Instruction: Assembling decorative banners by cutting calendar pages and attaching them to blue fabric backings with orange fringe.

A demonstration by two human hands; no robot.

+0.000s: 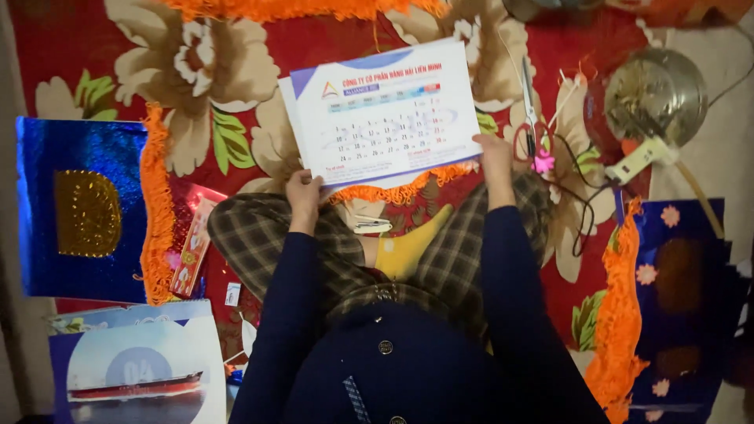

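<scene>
Head camera looks straight down at a person sitting cross-legged on a red flowered mat [330, 47], both hands closed on the lower edge of a white calendar sheet [385, 110] — the left hand [304, 192] pinching its 7 o'clock corner, the right hand [495, 153] its 5 o'clock corner, the two well apart. An orange fringe strip [400, 188] lies along the sheet's bottom edge, touching or tucked just under it (which, I cannot tell). Scissors [530, 118] with red handles lie at 3 o'clock, just beside the right hand, and a white glue gun [640, 157] with a trailing cord sits further out the same way. The sheet is held only by its near edge, so it could sag or buckle and drag the fringe crooked. A sideways sweep of the right hand risks meeting the scissor blades or snagging the cord — and the gun's tip may be hot. Blue foil cards [78, 204] lie at 9 o'clock.
</scene>
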